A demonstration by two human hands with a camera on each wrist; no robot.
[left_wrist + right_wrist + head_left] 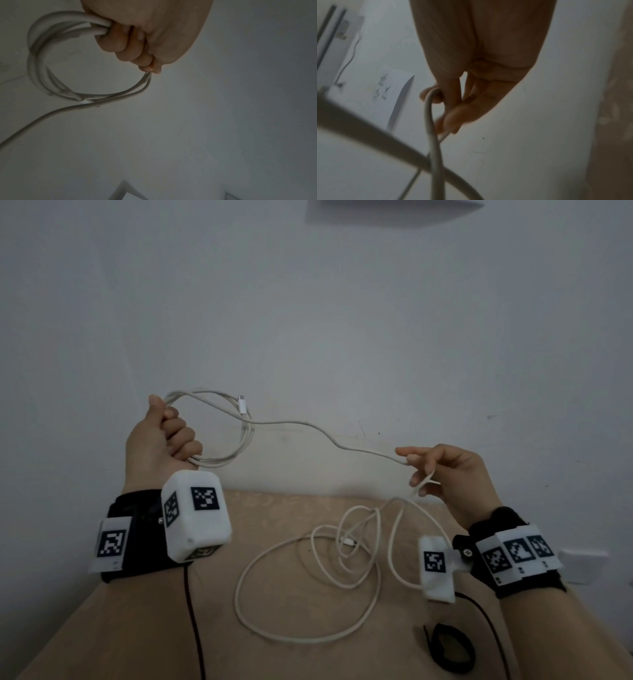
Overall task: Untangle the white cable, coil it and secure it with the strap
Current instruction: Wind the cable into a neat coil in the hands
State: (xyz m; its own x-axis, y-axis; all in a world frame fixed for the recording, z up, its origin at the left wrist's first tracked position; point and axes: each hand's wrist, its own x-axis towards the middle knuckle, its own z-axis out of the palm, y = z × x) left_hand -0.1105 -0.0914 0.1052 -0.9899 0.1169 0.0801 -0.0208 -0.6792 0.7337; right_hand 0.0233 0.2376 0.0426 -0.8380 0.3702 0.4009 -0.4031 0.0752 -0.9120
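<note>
Left hand (pixel 161 440) raised in fist, fingers curled round small round coil of white cable (pixel 291 423), smooth rubbery cord, few turns; USB-C plug (pixel 242 405) juts from coil's far side. Single strand sags across to right hand (pixel 452 474), pinched between thumb and fingertips, other fingers loosely spread. From there cable drops to tan patterned table (pixel 144 618) and lies in loose overlapping loops, second plug among them. Black strap (pixel 448 645), curled into ring, lies flat near right forearm, apart from cable.

cable (pixel 308 587) loops on table (pixel 137 628), strap (pixel 448 645) right of them
</note>
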